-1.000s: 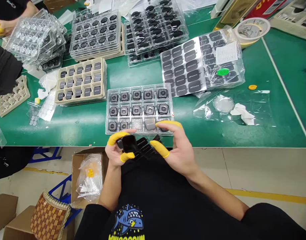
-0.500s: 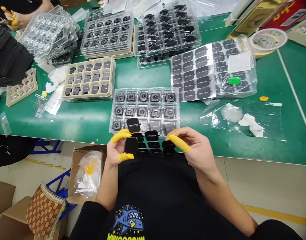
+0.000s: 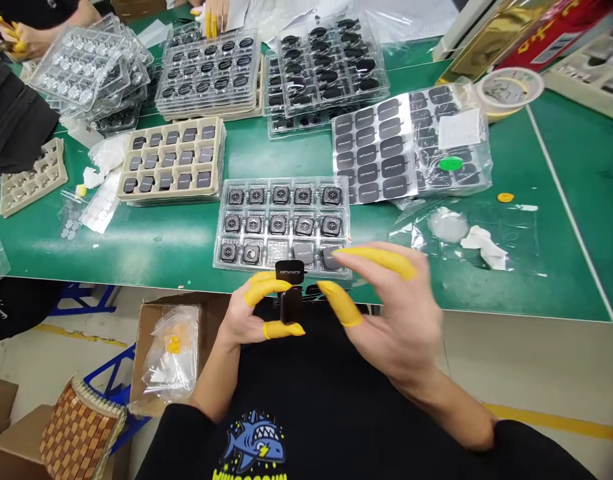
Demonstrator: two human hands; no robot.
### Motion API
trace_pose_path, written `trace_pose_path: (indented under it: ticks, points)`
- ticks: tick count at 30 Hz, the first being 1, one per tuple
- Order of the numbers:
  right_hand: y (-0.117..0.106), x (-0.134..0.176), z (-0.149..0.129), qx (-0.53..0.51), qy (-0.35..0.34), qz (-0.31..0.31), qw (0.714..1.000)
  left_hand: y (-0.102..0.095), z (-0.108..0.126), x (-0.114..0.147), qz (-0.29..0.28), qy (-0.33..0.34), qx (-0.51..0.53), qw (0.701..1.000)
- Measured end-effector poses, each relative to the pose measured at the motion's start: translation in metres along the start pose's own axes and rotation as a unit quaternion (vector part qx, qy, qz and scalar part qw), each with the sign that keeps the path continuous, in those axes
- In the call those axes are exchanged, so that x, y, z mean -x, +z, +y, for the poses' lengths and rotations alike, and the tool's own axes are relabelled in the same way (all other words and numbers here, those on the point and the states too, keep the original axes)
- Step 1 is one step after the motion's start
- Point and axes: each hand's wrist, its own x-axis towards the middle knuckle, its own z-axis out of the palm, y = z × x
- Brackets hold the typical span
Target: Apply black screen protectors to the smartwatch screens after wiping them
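Observation:
My left hand, with yellow finger cots on thumb and forefinger, grips a black square smartwatch body, turned nearly edge-on. Just above its forefinger stands a black printed screen film; another film shows behind, partly hidden. Whether these join into one sheet I cannot tell. To the right, my right hand is open, thumb and forefinger apart, with motion blur. Beyond both hands lies a clear tray of smartwatch bodies, sensor side up in most pockets. Two pockets at its near right hold grey printed squares.
A beige tray stack stands left of the clear tray. Sheets of printed films lie behind right, near a tape roll. Clear tray stacks line the back, where another person's gloved fingers show. An open carton sits below the table edge.
My right hand has come off the film sheet and spread its fingers. My left hand has moved right and turned the smartwatch body edge-on. Another person's fingers have appeared at the back.

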Motion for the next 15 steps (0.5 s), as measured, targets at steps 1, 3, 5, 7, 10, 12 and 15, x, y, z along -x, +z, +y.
trace_pose_path:
  ticks: [1, 3, 5, 7, 10, 12, 15]
  points:
    - [0.004, -0.004, -0.002, -0.011, 0.006, -0.027, 1.0, 0.0, 0.003, -0.003, -0.003, 0.018, -0.016, 1.0]
    - [0.012, -0.007, -0.002, -0.037, 0.034, -0.052, 0.997, 0.0, 0.008, -0.005, -0.01, 0.043, -0.049, 0.998]
    - [0.019, -0.006, 0.0, -0.071, 0.067, -0.068, 0.993, -0.001, 0.011, -0.005, -0.022, 0.055, -0.082, 0.995]
    - [0.021, -0.004, 0.002, -0.098, 0.094, -0.086, 0.987, -0.002, 0.013, -0.003, -0.03, 0.057, -0.106, 0.992]
    - [0.02, -0.003, 0.0, -0.117, 0.116, -0.101, 0.981, -0.002, 0.014, -0.001, -0.033, 0.055, -0.122, 0.991]
    - [0.019, -0.003, -0.002, -0.118, 0.116, -0.098, 0.981, -0.001, 0.014, -0.001, -0.033, 0.057, -0.123, 0.99]
    - [0.02, -0.003, -0.005, -0.113, 0.105, -0.087, 0.984, -0.001, 0.014, -0.002, -0.036, 0.055, -0.123, 0.99]
